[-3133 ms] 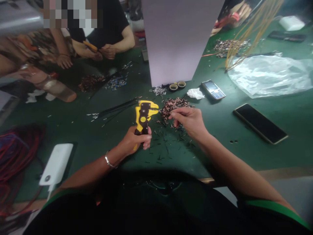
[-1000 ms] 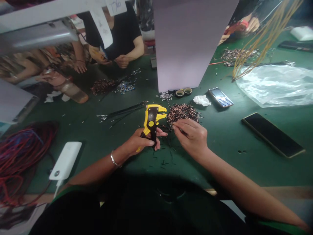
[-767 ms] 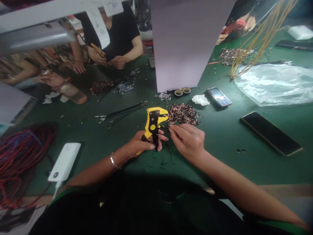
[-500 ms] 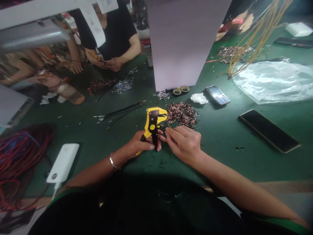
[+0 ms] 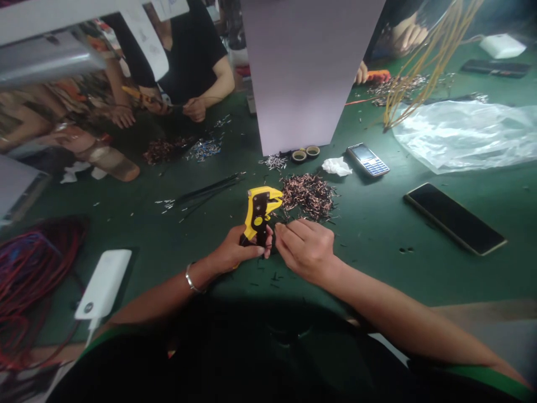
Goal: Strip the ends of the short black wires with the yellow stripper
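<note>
My left hand (image 5: 237, 249) is closed around the handles of a yellow and black wire stripper (image 5: 259, 207). Its jaws point right, towards a heap of short dark wire pieces with copper-coloured ends (image 5: 308, 196). Just right of the handles, my right hand (image 5: 304, 246) is pinched closed, its fingertips near the tool but apart from the jaws. Whatever sits in that pinch is too small and dark to make out. Black offcuts (image 5: 274, 277) lie scattered on the green table below the hands. Left of the tool lies a bundle of black wires (image 5: 210, 189) with bright tips.
A pale upright panel (image 5: 310, 73) stands behind the heap, with tape rolls (image 5: 299, 156) and crumpled tissue (image 5: 337, 166) at its foot. On the right are a keypad phone (image 5: 368, 160) and a smartphone (image 5: 455, 218). A power bank (image 5: 103, 284) and red wires (image 5: 37, 268) lie left. Co-workers sit opposite.
The stripper's handles are closer together and my left fingers have drawn in. My right hand remains pinched beside the tool. Across the table, a co-worker's hands have moved apart. The whole view has shifted slightly.
</note>
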Tool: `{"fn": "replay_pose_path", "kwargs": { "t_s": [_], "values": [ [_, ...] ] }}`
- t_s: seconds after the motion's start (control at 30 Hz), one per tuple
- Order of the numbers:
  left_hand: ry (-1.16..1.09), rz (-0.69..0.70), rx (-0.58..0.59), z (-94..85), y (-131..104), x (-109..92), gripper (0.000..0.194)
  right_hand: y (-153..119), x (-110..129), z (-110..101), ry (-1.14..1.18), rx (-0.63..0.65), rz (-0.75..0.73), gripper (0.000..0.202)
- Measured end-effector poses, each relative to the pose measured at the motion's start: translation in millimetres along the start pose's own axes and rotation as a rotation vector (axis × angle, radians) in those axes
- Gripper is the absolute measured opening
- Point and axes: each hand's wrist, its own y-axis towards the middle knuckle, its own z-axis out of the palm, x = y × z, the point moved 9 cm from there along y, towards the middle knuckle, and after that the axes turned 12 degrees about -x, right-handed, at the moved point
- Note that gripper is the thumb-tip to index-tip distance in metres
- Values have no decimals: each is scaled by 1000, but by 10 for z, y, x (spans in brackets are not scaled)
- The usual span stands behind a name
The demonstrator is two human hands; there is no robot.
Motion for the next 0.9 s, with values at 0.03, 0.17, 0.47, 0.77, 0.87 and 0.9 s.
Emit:
{"fn": "replay_pose_path", "kwargs": {
  "t_s": [0.03,0.17,0.47,0.77,0.87,0.9],
  "values": [
    [28,6,-1,-12,-2,12,24,-1,5,-2,9,-5,-2,23],
    [108,12,-38,-73,-6,66,27,-3,25,-4,6,-9,-20,26],
    [142,-42,-140,-162,-10,167,29,-48,5,50,9,23,17,26],
    [125,-75,-256,-261,2,196,30,-71,-122,113,99,84,182,26],
    [35,-111,-225,-229,30,184,25,-91,-265,130,206,90,318,27],
    [-7,-125,-194,-203,40,176,24,-99,-334,137,245,93,375,27]
  ]
}}
